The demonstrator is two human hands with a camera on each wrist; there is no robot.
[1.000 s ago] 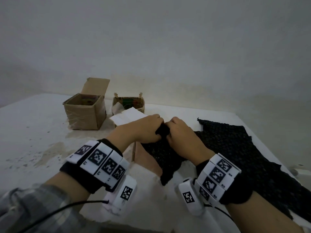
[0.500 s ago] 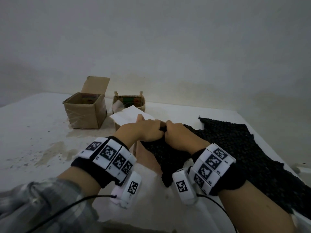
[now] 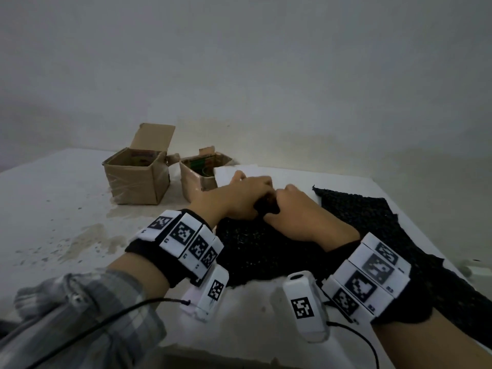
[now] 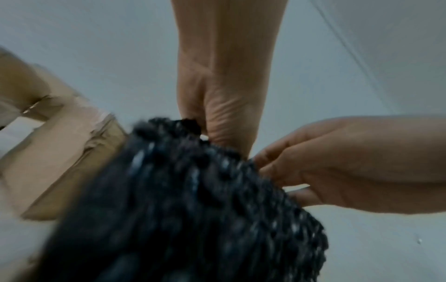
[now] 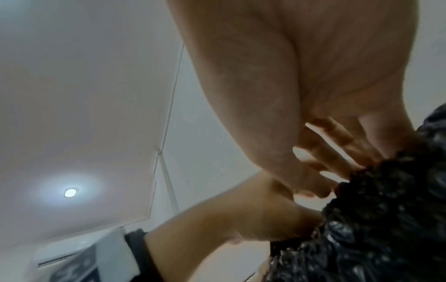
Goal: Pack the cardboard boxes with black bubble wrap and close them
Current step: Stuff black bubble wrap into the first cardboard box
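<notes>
My left hand (image 3: 247, 201) and right hand (image 3: 290, 211) meet at the middle of the table, and both pinch a bunched edge of a black bubble wrap piece (image 3: 253, 251). It drapes toward me below my wrists. In the left wrist view my left hand (image 4: 205, 122) pinches the bubble wrap (image 4: 193, 209) at its top, and my right hand (image 4: 277, 171) grips it from the right. A near cardboard box (image 4: 60, 152) shows beside the wrap. The right wrist view shows my right hand (image 5: 337, 171) on the bubble wrap (image 5: 374, 229), with my left hand (image 5: 253, 219) below.
An open cardboard box (image 3: 135, 182) with a raised flap stands at the back left, with a smaller open box (image 3: 197, 177) beside it. A white sheet (image 3: 234, 170) lies behind my hands. A large black bubble wrap sheet (image 3: 372, 225) covers the table's right side.
Both hands have moved forward together with the bunched wrap. The wrap now covers the brown side of the near box that showed before.
</notes>
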